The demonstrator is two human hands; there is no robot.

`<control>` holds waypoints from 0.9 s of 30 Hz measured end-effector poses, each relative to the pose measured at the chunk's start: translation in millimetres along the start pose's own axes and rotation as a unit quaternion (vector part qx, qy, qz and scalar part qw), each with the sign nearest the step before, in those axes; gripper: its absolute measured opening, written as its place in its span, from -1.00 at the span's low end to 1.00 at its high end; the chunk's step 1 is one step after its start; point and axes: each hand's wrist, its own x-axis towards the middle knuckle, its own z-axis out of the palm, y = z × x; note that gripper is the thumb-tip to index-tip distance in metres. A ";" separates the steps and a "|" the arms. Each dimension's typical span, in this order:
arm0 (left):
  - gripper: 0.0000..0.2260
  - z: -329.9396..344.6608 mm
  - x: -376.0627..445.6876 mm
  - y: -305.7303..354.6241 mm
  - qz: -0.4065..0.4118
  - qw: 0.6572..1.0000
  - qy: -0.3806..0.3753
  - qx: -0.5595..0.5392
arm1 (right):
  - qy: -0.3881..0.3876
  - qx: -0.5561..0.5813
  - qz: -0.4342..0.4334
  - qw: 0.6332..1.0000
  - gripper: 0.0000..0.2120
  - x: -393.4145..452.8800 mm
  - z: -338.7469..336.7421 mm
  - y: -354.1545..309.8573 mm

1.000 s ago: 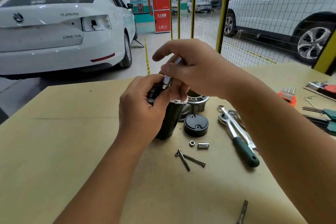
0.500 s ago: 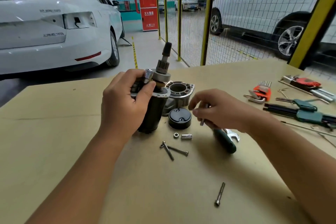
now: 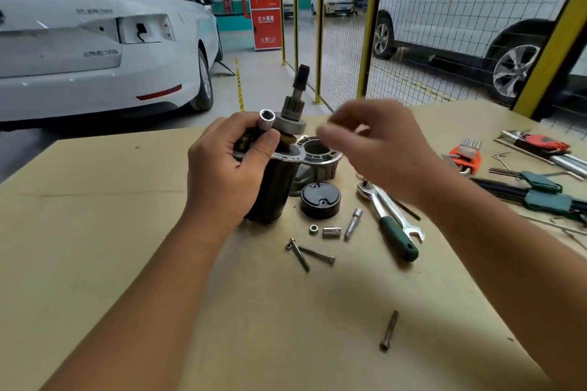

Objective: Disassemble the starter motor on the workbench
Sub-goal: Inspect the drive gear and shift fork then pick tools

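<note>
Loose bolts (image 3: pixel 313 254), a black end cap (image 3: pixel 320 200) and the aluminium nose housing (image 3: pixel 318 158) already lie on the table (image 3: pixel 127 263); body and armature remain joined. The left hand (image 3: pixel 227 170) grips the starter motor (image 3: pixel 274 174) upright near table centre, pinion shaft up. The blurred right hand (image 3: pixel 378 143) hovers beside; its grip is unclear.

Three long bolts (image 3: pixel 300 254): two crossed at 6 o'clock of the one black cap (image 3: pixel 320 200), one nearer; two wrenches (image 3: pixel 386 219).
</note>
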 end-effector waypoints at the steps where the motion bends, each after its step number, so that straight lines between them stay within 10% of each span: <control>1: -0.90 0.1 0.3 0.0 0.000 1.000 -0.001 -0.002 | -0.005 0.048 -0.025 0.999 -0.83 7.7 2.9 -16.0; 6: -0.89 -2.8 -0.3 0.6 -0.017 1.000 -0.017 -0.018 | -0.048 -0.133 -0.090 0.986 -0.81 41.1 32.9 -54.3; 12: -0.29 -20.6 -4.2 -16.5 -0.062 0.990 -0.123 0.020 | -0.068 0.063 -0.044 0.995 -0.88 53.1 20.1 -28.8; 27: -0.47 -17.7 -5.4 -24.4 -0.105 0.983 -0.090 -0.120 | -0.017 0.174 -0.087 0.981 -0.95 35.4 40.8 -17.6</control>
